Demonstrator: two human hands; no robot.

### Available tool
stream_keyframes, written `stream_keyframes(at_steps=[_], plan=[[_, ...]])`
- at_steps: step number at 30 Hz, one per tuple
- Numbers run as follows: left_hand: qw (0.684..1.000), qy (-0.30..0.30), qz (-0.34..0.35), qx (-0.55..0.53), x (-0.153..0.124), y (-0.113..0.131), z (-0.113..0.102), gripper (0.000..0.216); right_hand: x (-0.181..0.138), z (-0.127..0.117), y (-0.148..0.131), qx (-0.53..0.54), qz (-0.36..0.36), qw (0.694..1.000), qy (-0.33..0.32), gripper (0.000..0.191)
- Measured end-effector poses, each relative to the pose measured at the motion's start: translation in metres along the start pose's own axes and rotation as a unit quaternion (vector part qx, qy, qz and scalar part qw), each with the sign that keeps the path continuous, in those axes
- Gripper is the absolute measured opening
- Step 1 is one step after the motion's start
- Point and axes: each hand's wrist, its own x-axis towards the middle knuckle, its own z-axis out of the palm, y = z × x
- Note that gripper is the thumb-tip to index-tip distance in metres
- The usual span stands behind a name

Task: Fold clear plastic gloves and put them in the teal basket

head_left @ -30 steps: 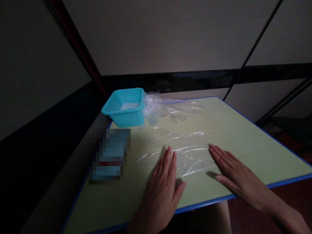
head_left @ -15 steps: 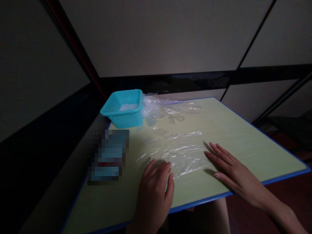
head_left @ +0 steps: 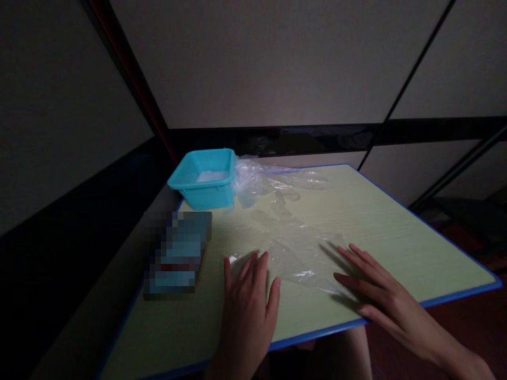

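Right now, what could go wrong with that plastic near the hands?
The clear plastic looks thin and wrinkled, so the left hand or right hand might crease it. It is see-through on the pale tabletop, so its edges could be misjudged. Its far end lies near the plastic heap beside the blue bin; they might tangle.

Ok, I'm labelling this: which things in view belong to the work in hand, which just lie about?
Apparently in use: left hand, right hand, clear plastic film between them.
Apparently lying about: turquoise basin, crumpled clear plastic beside it, pixelated item.
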Motion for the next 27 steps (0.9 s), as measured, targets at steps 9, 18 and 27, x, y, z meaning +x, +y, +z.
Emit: stream_keyframes(at_steps=[9, 18, 27], plan=[[1.0, -0.022, -0.013, 0.016, 0.002, -0.003, 0.005, 0.044, 0.009, -0.005, -0.029, 0.024, -0.051, 0.998, -0.034, 0.053], [0.999, 0.021, -0.016, -0.024, 0.0, -0.008, 0.009, 0.038, 0.043, -0.011, -0.071, 0.03, -0.142, 0.986, -0.085, 0.067], [0.994, 0.052, 0.04, -0.087, 0.002, -0.003, 0.001, 0.024, 0.091, -0.042, -0.044, 0.081, -0.154, 0.984, -0.034, 0.04]])
